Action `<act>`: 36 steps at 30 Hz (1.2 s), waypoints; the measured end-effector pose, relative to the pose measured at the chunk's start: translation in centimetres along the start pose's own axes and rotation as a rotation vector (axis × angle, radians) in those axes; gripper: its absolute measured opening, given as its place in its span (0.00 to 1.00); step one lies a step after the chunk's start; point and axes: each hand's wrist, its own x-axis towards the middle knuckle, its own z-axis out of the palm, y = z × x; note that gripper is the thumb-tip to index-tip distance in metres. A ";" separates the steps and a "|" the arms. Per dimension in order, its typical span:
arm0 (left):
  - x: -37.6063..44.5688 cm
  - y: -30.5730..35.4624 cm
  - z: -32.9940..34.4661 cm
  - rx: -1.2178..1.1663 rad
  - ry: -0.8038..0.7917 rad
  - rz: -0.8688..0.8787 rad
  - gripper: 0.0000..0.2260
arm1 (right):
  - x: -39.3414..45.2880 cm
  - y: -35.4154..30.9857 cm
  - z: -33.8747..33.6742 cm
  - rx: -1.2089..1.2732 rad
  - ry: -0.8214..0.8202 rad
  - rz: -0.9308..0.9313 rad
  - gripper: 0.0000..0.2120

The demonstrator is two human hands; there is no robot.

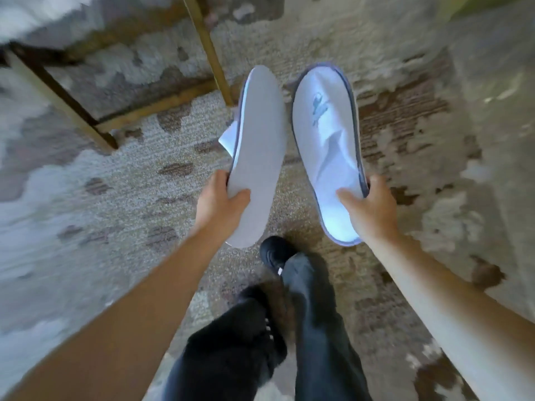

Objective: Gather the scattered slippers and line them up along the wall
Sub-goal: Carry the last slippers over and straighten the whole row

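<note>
I hold two white slippers in the air over the patterned carpet. My left hand (220,202) grips the heel end of one slipper (259,140), which is turned so its pale grey sole faces me. My right hand (369,205) grips the heel edge of the other slipper (324,134), which is top side up, showing a small grey logo and grey trim. Both slippers point away from me, side by side, a small gap between them. No other slipper is in view.
A gold metal furniture frame (207,47) with thin legs stands at upper left on the carpet (121,198). My dark trousers and black shoe (275,251) are below the slippers. A pale strip, maybe a wall base, runs along the right edge.
</note>
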 end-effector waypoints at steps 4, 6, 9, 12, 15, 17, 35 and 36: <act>-6.8 9.8 -3.9 0.024 -0.017 0.082 0.09 | -5.9 -5.4 -10.0 0.158 0.094 0.052 0.10; -10.0 14.6 -5.3 0.044 -0.043 0.170 0.08 | -8.7 -7.2 -14.9 0.239 0.162 0.077 0.10; -14.1 21.4 -6.3 0.065 -0.076 0.301 0.06 | -12.1 -8.7 -21.7 0.337 0.260 0.098 0.11; -17.8 27.9 -5.0 0.048 -0.104 0.428 0.05 | -14.1 -9.1 -29.2 0.419 0.371 0.092 0.10; -21.4 34.2 -1.7 0.020 -0.143 0.514 0.04 | -15.0 -7.8 -37.0 0.495 0.503 0.088 0.09; -23.6 38.2 1.3 -0.004 -0.174 0.547 0.06 | -15.2 -6.2 -42.1 0.532 0.578 0.093 0.10; -30.0 73.7 30.5 -0.121 -0.420 0.825 0.04 | -1.2 9.1 -76.8 0.710 0.922 0.208 0.09; -29.2 75.4 32.4 -0.125 -0.446 0.824 0.03 | 0.5 9.9 -78.3 0.726 0.929 0.217 0.09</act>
